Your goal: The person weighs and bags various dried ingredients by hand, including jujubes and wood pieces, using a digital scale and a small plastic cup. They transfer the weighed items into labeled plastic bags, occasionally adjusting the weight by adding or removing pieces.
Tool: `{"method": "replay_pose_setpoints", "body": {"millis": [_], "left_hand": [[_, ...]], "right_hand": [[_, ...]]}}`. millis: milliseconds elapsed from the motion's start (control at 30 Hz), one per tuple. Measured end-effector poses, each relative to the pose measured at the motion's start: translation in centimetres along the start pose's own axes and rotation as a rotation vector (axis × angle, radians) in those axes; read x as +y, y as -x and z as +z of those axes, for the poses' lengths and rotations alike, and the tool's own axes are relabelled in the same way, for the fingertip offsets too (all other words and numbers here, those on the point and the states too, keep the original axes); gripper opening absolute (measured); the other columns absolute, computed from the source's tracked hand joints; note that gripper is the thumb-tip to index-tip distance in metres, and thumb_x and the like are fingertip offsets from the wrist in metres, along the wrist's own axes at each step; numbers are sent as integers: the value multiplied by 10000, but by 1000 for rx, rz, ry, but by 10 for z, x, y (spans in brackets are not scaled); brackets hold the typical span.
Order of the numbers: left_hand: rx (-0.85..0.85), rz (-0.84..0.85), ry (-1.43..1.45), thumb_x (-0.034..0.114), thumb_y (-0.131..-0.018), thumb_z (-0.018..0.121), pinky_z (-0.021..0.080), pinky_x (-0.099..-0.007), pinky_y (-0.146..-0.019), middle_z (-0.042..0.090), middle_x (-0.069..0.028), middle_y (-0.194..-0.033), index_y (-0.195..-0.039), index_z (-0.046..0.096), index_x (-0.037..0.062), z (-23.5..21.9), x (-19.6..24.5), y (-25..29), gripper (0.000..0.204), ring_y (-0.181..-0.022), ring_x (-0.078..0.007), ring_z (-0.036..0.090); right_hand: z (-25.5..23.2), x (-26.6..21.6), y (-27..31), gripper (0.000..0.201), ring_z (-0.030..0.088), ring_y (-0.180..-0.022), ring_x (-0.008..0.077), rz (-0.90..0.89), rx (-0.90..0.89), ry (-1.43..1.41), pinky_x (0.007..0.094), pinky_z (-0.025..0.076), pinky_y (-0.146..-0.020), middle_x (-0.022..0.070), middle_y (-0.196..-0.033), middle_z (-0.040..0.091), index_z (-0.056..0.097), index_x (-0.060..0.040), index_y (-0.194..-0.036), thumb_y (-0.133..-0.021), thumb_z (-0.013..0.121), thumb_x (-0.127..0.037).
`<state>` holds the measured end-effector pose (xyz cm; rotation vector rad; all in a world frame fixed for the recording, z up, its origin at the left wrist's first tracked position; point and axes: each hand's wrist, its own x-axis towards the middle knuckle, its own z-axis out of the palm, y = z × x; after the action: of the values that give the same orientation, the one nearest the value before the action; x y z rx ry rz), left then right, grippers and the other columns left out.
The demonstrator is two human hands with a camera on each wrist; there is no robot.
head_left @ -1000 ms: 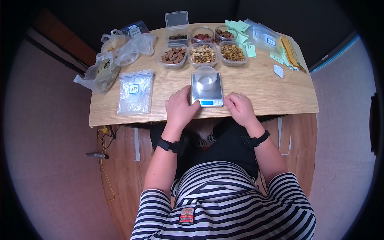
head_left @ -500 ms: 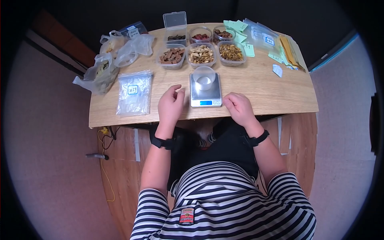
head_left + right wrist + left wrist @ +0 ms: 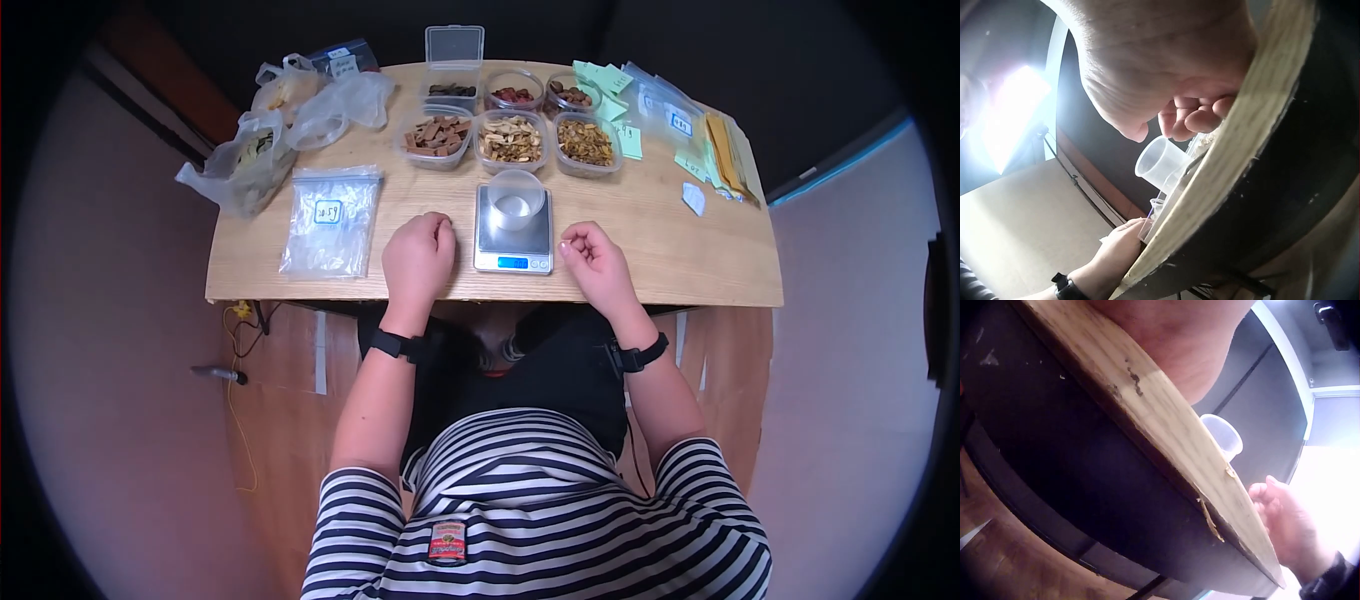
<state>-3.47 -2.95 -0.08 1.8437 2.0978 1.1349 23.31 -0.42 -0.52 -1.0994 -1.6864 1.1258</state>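
Observation:
A digital kitchen scale [image 3: 513,247] with a lit blue display lies near the table's front edge. On its plate stands a clear plastic cup [image 3: 516,196] with nothing visible inside; the right wrist view shows the cup [image 3: 1161,164] from the side. To the left of the scale my left hand [image 3: 418,258] rests at the table edge, fingers loosely curled and holding nothing. My right hand [image 3: 598,270] lies just right of the scale, its relaxed fingers bent inward around nothing. Both hands are apart from the scale.
Behind the scale are plastic tubs of dried pieces: brown chunks [image 3: 436,136], pale slices [image 3: 511,138], yellowish bits [image 3: 586,143]. A labelled zip bag [image 3: 330,225] lies left, with plastic bags [image 3: 250,165] beyond. Green notes [image 3: 628,140], brown envelopes [image 3: 728,155] and crumpled paper [image 3: 693,198] are on the right.
My left hand has let go of the scale's left edge and drawn away to the left, its fingers curling in. The right hand stays beside the scale, its fingers turned up slightly.

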Motion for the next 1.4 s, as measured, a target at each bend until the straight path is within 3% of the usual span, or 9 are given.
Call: {"method": "replay_pose_setpoints", "body": {"millis": [33, 167, 333, 467, 633, 833, 1033, 1233, 1400], "left_hand": [[-10, -6, 0, 236, -951, 587, 529, -437, -722, 709, -145, -855, -940, 735, 70, 0, 0, 0, 223, -819, -353, 676], [-2, -31, -3, 242, -947, 586, 529, -442, -728, 710, -140, -854, -933, 732, 70, -2, 2, 0, 226, -820, -352, 675], [33, 19, 0, 190, -909, 582, 523, -478, -712, 697, -143, -831, -855, 712, 63, 0, 1, 0, 190, -799, -361, 666], [27, 9, 1, 191, -909, 583, 522, -479, -710, 697, -144, -827, -850, 709, 60, -2, 3, 0, 191, -796, -360, 665], [5, 3, -11, 225, -933, 596, 525, -456, -724, 706, -140, -843, -914, 727, 66, -1, 0, 0, 208, -812, -353, 671], [22, 15, -2, 221, -931, 595, 524, -459, -718, 702, -140, -837, -899, 722, 64, -1, 0, 0, 205, -809, -358, 667], [23, 17, -13, 227, -932, 594, 523, -462, -714, 702, -138, -835, -897, 721, 64, -1, 0, 0, 210, -810, -359, 667], [18, 2, -2, 226, -937, 591, 522, -465, -714, 700, -141, -834, -896, 721, 63, -1, 1, 0, 213, -811, -361, 666], [26, 19, -5, 221, -935, 592, 522, -465, -714, 701, -142, -836, -900, 721, 60, -1, 0, 0, 209, -810, -361, 666]], "right_hand": [[0, -3, -3, 192, 450, -670, 15, -2, -8, -34, 199, 379, -583, -50, -752, 522, 609, -14, -1091, -954, 696, -117], [2, -27, -14, 281, 471, -654, 45, -28, -41, 23, 222, 408, -598, -35, -730, 503, 604, -27, -1188, -943, 703, -123], [6, -46, -31, 424, 547, -670, 177, -170, -66, 351, 307, 474, -649, 37, -762, 543, 619, -93, -1293, -888, 723, -162], [11, -53, -40, 329, 516, -676, 129, -259, -95, 433, 266, 447, -640, 19, -780, 526, 646, -48, -1216, -908, 712, -143], [8, -47, -43, 169, 644, -750, 232, -305, -30, 456, 336, 506, -673, 87, -858, 638, 689, -65, -1036, -896, 703, -158], [-13, -40, -38, 156, 596, -691, 208, -135, 218, 452, 320, 495, -659, 85, -823, 608, 678, -24, -1029, -898, 703, -105], [5, -47, -30, 152, 581, -681, 186, -275, 102, 353, 309, 485, -636, 81, -823, 597, 671, -20, -1025, -904, 698, -108], [20, -51, -30, 163, 537, -707, 111, -219, -45, 340, 261, 457, -646, 31, -821, 576, 666, -6, -1066, -918, 668, -73], [11, -34, -22, 202, 577, -648, 171, -131, 80, 279, 311, 489, -624, 59, -783, 591, 649, -48, -1108, -907, 647, -69]]}}
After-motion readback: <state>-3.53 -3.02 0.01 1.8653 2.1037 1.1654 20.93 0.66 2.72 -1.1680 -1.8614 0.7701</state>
